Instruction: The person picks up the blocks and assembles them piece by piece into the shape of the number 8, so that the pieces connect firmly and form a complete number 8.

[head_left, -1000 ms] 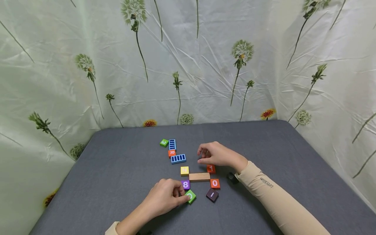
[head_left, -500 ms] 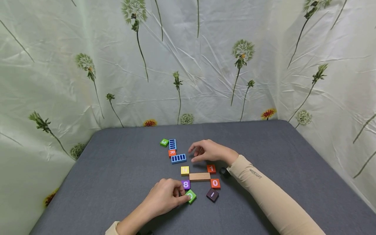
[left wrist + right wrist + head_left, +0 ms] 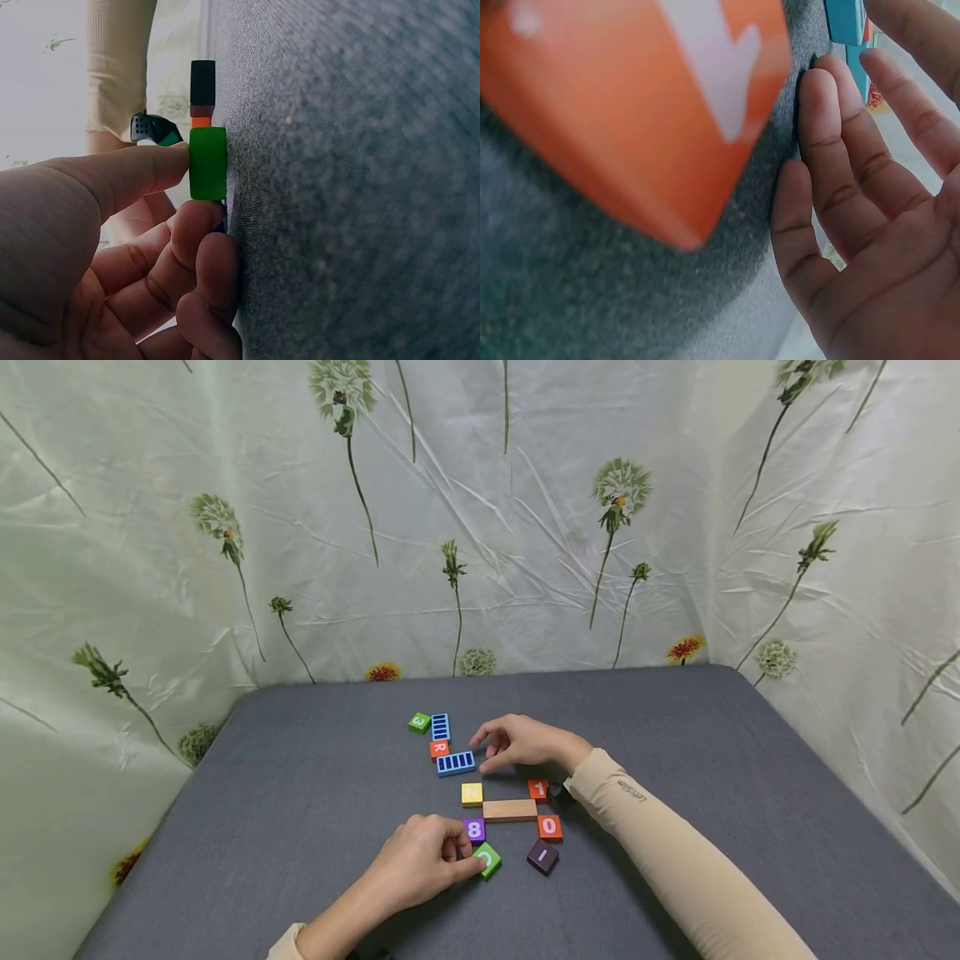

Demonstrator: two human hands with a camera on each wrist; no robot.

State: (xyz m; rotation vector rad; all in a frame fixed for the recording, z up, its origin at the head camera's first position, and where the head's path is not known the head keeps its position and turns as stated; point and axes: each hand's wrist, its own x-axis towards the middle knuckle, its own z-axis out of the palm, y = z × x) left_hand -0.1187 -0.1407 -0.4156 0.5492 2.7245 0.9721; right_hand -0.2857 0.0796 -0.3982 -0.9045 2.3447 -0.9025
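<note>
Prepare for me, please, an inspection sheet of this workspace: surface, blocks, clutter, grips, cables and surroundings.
Surface: grey tabletop, cloth-like texture.
Job's things: near green block, lower blue block, upper blue block, far green block, orange R block, yellow block, wooden bar, purple 8 block, orange 1 block, orange 0 block, dark block.
Clutter: nothing seen.
Grips: left grip has thumb and finger at the near green block; right grip is beside the lower blue block, fingers loosely bent, contact unclear.
Cables: nothing seen.
Surroundings: pale flower-print sheet behind and at both sides; beige sleeve on the right arm.
</note>
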